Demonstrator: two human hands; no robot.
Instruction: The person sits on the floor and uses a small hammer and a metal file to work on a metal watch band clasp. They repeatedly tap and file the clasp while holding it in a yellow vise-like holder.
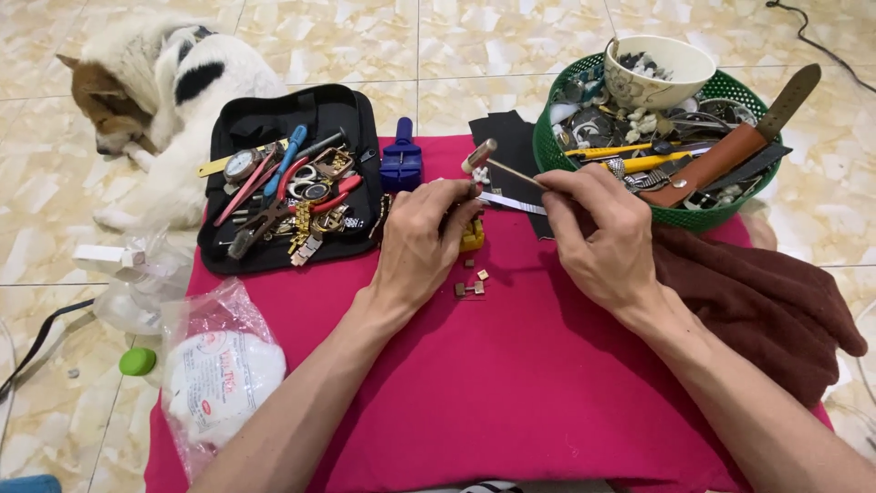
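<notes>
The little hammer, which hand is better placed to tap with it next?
Probably the right. The right hand already grips the hammer by its thin handle, head raised just above the yellow block. The left hand is occupied, fingers pressed down on the work at that block.

The left hand (422, 239) covered most of the yellow block (472, 238) and whatever its fingertips pinched. The small links (470, 288) near the middle of the pink cushion (511, 383) were too tiny to tell apart. Contents of the green basket (721, 215) at the cushion's far right corner lay tangled and indistinct. The cushion's near edge and both forearms were cut off by the frame.
</notes>
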